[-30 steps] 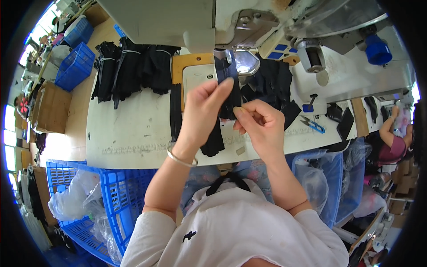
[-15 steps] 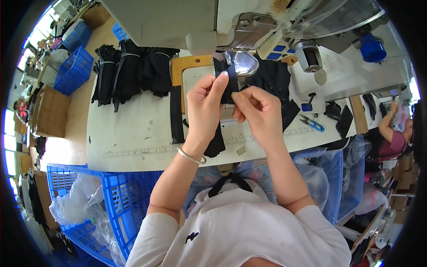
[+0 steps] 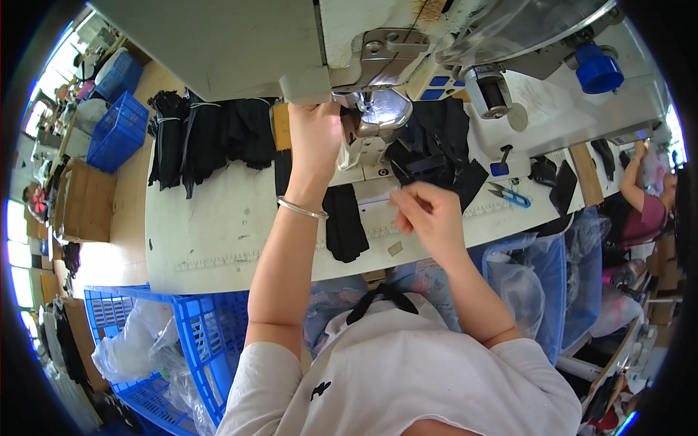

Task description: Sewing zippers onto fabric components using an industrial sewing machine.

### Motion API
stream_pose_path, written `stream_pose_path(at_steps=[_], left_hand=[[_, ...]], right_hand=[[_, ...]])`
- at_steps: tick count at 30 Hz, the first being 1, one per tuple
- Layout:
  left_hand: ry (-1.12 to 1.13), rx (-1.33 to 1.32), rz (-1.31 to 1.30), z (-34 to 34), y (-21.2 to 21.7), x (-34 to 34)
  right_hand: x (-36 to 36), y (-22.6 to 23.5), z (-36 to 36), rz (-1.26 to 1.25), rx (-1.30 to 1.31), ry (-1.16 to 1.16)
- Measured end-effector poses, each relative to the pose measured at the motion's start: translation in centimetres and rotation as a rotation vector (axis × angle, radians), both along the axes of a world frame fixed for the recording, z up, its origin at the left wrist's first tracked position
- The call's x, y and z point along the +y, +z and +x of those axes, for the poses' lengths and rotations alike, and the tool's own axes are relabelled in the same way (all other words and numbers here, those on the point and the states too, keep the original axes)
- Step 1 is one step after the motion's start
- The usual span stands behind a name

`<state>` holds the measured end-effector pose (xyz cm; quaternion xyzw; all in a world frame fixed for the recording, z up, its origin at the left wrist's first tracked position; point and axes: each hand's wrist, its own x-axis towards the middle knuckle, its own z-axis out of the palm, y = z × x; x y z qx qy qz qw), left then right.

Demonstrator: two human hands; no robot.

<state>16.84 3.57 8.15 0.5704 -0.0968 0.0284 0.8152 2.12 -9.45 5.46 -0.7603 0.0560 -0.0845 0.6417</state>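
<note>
The white table (image 3: 218, 218) is bare on its left part, between the bundles of black cloth (image 3: 203, 138) along the far edge and the near edge by the person's lap. Toward the right it is crowded: a heap of black pieces (image 3: 436, 149) lies just right of the sewing machine (image 3: 305, 43), and blue-handled scissors (image 3: 509, 194) lie near the right end. The machine's arm hangs low over the middle, so there is little room under it. Below the near-left edge stands a blue crate (image 3: 196, 327) holding clear plastic bags.

The left hand (image 3: 314, 134) is stretched forward with the arm nearly straight, a thin bracelet on the wrist. Its fingers close on a black cloth strip (image 3: 343, 221) right at the machine's metal foot (image 3: 374, 116); the strip trails back and droops over the near table edge. The right hand (image 3: 429, 214) hovers above the near edge, elbow bent, fingers curled with tips pinched together; whether they grip a thread I cannot tell.
</note>
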Motion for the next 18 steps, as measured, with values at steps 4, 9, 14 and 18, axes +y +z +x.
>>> stream_pose_path(at_steps=[4,9,14,18], left_hand=[[0.009,-0.037,-0.024,0.1,0.0,-0.3],[0.071,0.058,-0.065,-0.9,1.0,1.1],[0.176,0.115,0.206,-3.8,-0.8,6.6],[0.187,0.067,0.584,-7.6,-5.9,10.5]], right_hand=[[-3.4,-2.0,-2.3,0.053,0.081,-0.098],[-7.6,-1.2,0.0,-0.175,-0.035,-0.302],[-9.8,-2.2,3.9,-1.113,-0.297,-0.382],[-10.2,-2.5,6.5,-1.177,0.025,-0.351]])
